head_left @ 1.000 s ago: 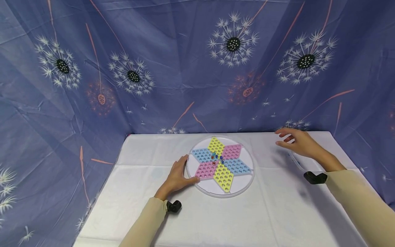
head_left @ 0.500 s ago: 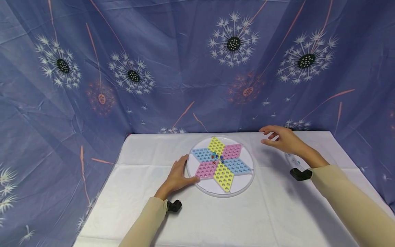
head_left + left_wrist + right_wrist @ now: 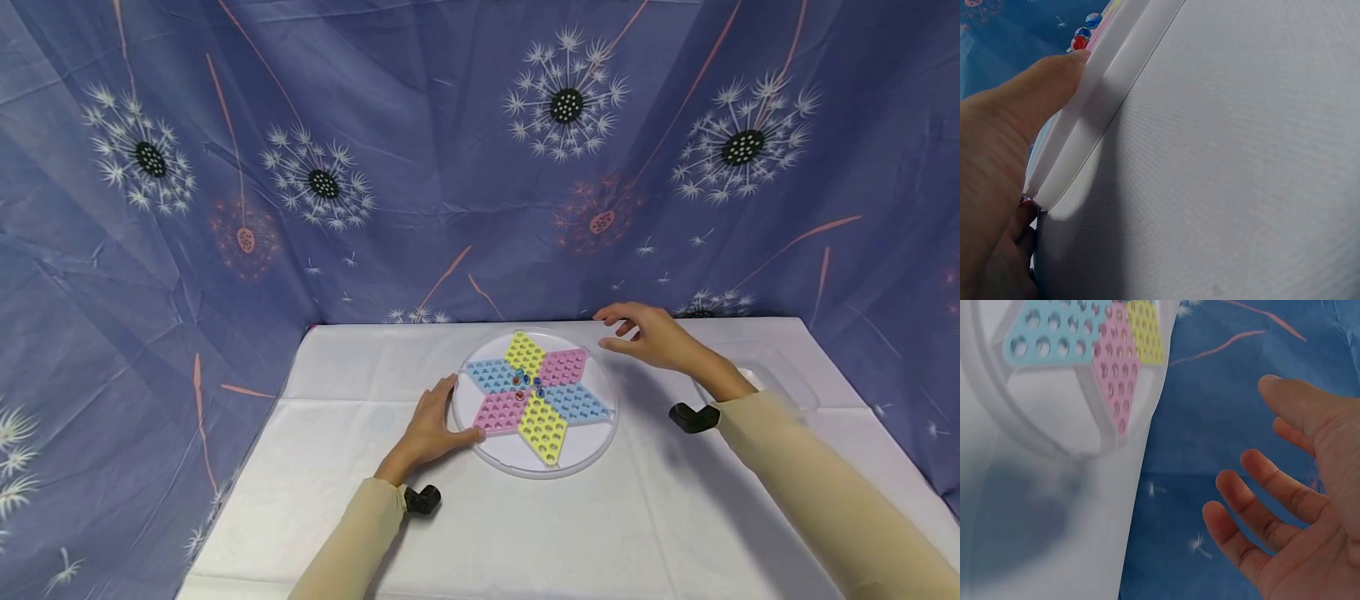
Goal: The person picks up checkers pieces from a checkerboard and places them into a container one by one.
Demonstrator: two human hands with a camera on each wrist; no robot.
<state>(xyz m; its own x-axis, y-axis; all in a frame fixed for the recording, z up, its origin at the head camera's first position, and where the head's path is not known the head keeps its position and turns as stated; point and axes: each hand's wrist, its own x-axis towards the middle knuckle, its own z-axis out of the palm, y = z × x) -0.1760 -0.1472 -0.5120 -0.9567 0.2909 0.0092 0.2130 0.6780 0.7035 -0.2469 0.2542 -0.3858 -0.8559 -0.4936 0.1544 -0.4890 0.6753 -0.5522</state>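
Note:
A round white Chinese checkers board (image 3: pixel 498 450) lies on the table, with a star of yellow, pink and blue perforated sections. Several glass marbles (image 3: pixel 527 381), blue and red, sit at its centre. My left hand (image 3: pixel 430 429) rests against the board's left rim, thumb and fingers spread apart. In the left wrist view, the thumb (image 3: pixel 1054 78) touches the rim (image 3: pixel 1075 112), and some other fingers are partly hidden. My right hand (image 3: pixel 648 337) hovers beyond the board's upper right edge, fingers loosely bent. The right wrist view shows nothing in this hand (image 3: pixel 1335 519).
A clear plastic tray (image 3: pixel 802 393) stands at the right, partly covered by the right forearm (image 3: pixel 795 475). White cloth (image 3: pixel 525 542) covers the table. A blue dandelion-print curtain (image 3: pixel 450 167) hangs behind and on both sides.
My right hand has moved left from near the clear tray towards the board. The left hand, the board and its marbles have stayed where they were.

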